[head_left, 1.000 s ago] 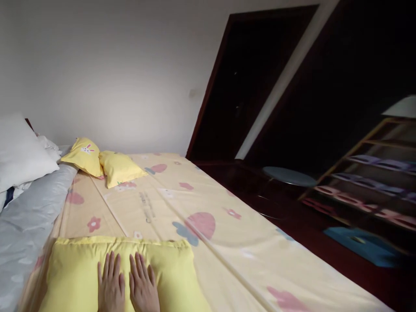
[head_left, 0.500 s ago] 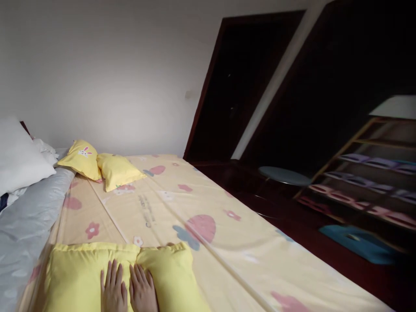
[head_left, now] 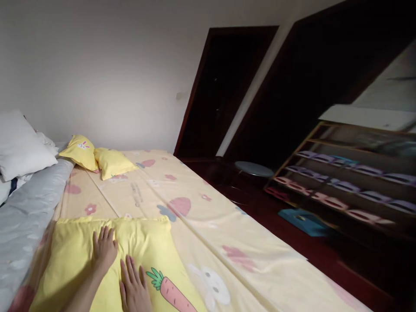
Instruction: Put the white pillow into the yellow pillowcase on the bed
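A yellow pillow (head_left: 78, 242) with a carrot print lies flat on the bed at the near edge of the view. My left hand (head_left: 105, 248) rests palm down on its upper middle, fingers stretched out and slightly apart. Lower and to the right, my right hand (head_left: 134, 284) also lies flat on the pillow, fingers extended, just left of the printed carrot. Neither hand grips anything. Under the pillow is a pale yellow sheet (head_left: 201, 238) printed with flowers, strawberries and a rabbit.
Two small yellow pillows (head_left: 115, 164) sit at the bed's far end. A white pillow (head_left: 24, 143) and grey bedding (head_left: 29, 225) lie along the left. Off the bed's right side stand a round stool (head_left: 254, 168) and a shoe rack (head_left: 344, 173), with a blue mat (head_left: 303, 222) nearby.
My left hand has moved up the pillow, while the right stays lower. The pillow's creased middle looks flatter, and its carrot print is now in view. The camera has turned right.
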Demonstrator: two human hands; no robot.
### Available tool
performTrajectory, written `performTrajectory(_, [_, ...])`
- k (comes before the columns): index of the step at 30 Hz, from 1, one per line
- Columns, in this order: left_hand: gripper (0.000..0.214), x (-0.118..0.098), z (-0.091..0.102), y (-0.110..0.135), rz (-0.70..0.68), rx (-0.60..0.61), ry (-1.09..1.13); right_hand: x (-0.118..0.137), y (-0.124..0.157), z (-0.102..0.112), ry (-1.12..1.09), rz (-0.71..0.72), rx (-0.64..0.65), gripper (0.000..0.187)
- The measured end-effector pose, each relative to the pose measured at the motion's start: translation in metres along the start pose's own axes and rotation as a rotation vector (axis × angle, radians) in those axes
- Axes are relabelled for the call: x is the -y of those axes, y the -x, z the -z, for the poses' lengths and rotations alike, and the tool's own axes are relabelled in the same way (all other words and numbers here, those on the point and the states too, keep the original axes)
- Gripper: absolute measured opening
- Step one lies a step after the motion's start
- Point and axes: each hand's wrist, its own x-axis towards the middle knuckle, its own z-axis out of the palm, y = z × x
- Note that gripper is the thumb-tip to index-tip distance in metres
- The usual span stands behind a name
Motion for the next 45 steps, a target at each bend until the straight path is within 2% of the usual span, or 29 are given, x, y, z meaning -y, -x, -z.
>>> performTrajectory(2, [0.051,-0.003,0.014,0.02,-0.01,-0.007,-0.029,0.0,-0.008,0.017,-0.045,-0.031,0.047,0.055])
performTrajectory(4, [0.051,0.001,0.018,0.045,-0.021,-0.072,-0.056,-0.005,-0.023,0.038,-0.095,-0.052,0.122,0.055])
performTrajectory(6, [0.051,0.011,0.014,0.068,-0.033,-0.14,-0.087,-0.012,-0.036,0.053,-0.111,-0.061,0.161,0.061])
performTrajectory(8, [0.054,0.024,0.005,0.082,-0.063,-0.152,-0.11,-0.019,-0.042,0.056,-0.094,-0.055,0.141,0.07])
performTrajectory(13, [0.056,0.047,-0.027,0.089,-0.124,-0.134,-0.123,-0.025,-0.032,0.026,-0.053,-0.038,0.059,0.069])
performTrajectory(19, [0.062,0.053,-0.073,0.092,-0.148,-0.142,-0.159,-0.035,-0.017,-0.014,-0.056,-0.035,0.036,0.07])
performTrajectory(24, [0.061,0.059,-0.107,0.099,-0.152,-0.141,-0.176,-0.042,-0.005,-0.051,-0.064,-0.058,0.082,0.071])
performTrajectory(27, [0.058,0.062,-0.12,0.101,-0.153,-0.129,-0.175,-0.043,-0.001,-0.066,-0.067,-0.049,0.096,0.071])
performTrajectory(30, [0.057,0.062,-0.123,0.097,-0.153,-0.1,-0.178,-0.042,-0.004,-0.068,-0.07,-0.039,0.082,0.07])
performTrajectory(33, [0.058,0.059,-0.112,0.088,-0.166,-0.101,-0.174,-0.04,-0.014,-0.06,-0.072,-0.033,0.051,0.068])
performTrajectory(36, [0.057,0.053,-0.086,0.082,-0.178,-0.119,-0.174,-0.032,-0.024,-0.037,-0.074,-0.06,0.045,0.064])
performTrajectory(41, [0.055,0.041,-0.018,0.088,-0.169,-0.08,-0.138,-0.02,-0.023,0.03,-0.105,-0.083,0.12,0.059])
performTrajectory(45, [0.055,0.055,0.031,0.107,-0.204,-0.067,-0.155,-0.05,0.005,0.07,-0.066,-0.089,0.115,0.057])
